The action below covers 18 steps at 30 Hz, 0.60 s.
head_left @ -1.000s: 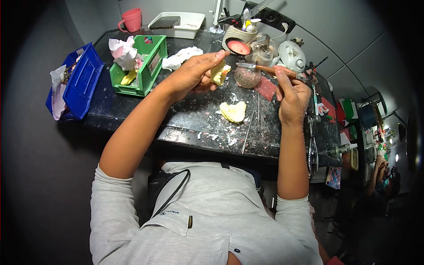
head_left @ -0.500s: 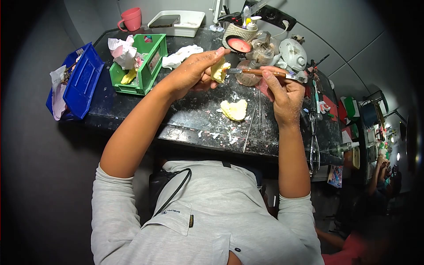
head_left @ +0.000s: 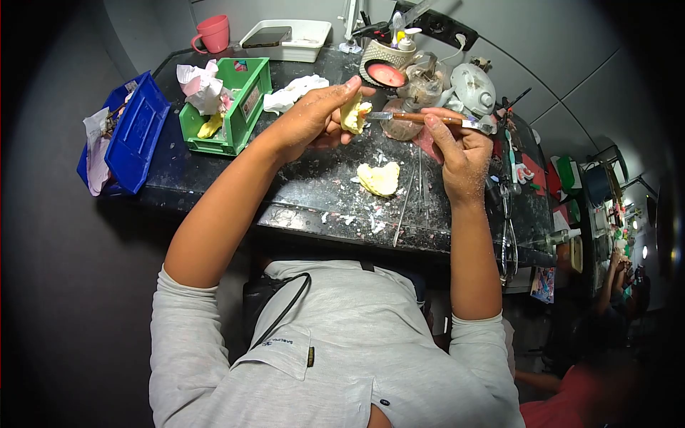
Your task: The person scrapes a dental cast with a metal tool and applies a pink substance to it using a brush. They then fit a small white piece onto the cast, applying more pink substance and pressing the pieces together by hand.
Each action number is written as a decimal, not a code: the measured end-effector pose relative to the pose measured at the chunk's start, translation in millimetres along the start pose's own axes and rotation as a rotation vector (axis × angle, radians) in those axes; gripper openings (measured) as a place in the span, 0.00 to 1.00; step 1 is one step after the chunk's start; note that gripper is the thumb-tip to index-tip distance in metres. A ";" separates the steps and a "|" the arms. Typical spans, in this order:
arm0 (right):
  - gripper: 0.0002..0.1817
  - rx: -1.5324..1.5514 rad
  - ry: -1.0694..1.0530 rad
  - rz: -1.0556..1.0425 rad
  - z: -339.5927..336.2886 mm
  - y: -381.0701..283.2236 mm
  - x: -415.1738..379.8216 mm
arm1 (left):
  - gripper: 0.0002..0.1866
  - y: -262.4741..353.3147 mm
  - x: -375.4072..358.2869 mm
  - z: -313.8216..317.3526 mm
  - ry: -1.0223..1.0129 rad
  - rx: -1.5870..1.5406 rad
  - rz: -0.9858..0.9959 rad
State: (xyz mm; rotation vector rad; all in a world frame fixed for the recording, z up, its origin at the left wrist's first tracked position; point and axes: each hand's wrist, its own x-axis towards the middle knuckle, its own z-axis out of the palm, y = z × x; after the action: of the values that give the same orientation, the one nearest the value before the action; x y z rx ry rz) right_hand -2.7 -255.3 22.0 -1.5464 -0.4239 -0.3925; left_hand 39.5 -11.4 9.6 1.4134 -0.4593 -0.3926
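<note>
My left hand point(head_left: 325, 118) is closed around a small yellow plaster dental cast point(head_left: 351, 115), which has an orange-pink patch on its right side. Between the fingers and thumb of my right hand point(head_left: 460, 146) is a wooden-handled wax knife point(head_left: 417, 117), its metal blade pointing left. The blade tip is at the edge of the held cast; whether it touches cannot be made out. Below the hands, a second yellow cast point(head_left: 379, 178) lies on the black bench point(head_left: 300, 187) among white and pink crumbs. A thin metal tool point(head_left: 406, 207) rests just right of it.
To the left stand a green bin point(head_left: 246, 107) with crumpled paper and a tilted blue bin point(head_left: 139, 143). A pink mug point(head_left: 212, 34) and white tray point(head_left: 307, 48) are at the back. Beyond my right hand are a round pink-filled dish point(head_left: 386, 73) and a dusty white device point(head_left: 472, 89).
Both hands keep nearly the same pose, with the knife at the cast. The whole view has shifted very slightly.
</note>
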 end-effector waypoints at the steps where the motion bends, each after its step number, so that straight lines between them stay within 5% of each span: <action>1: 0.07 0.000 0.000 0.001 -0.2 0.3 -0.2 | 0.37 0.4 -0.5 -0.1 0.000 -0.001 -0.001; 18: 0.08 -0.055 -0.011 -0.050 2.6 1.8 -0.5 | 0.37 2.7 -2.1 -0.7 -0.019 0.010 -0.011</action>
State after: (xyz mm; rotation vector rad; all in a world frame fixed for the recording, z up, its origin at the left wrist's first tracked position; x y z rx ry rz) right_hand -2.4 -252.7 20.2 -1.5944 -0.4642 -0.4378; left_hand 38.1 -9.4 12.1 1.4238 -0.4695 -0.4131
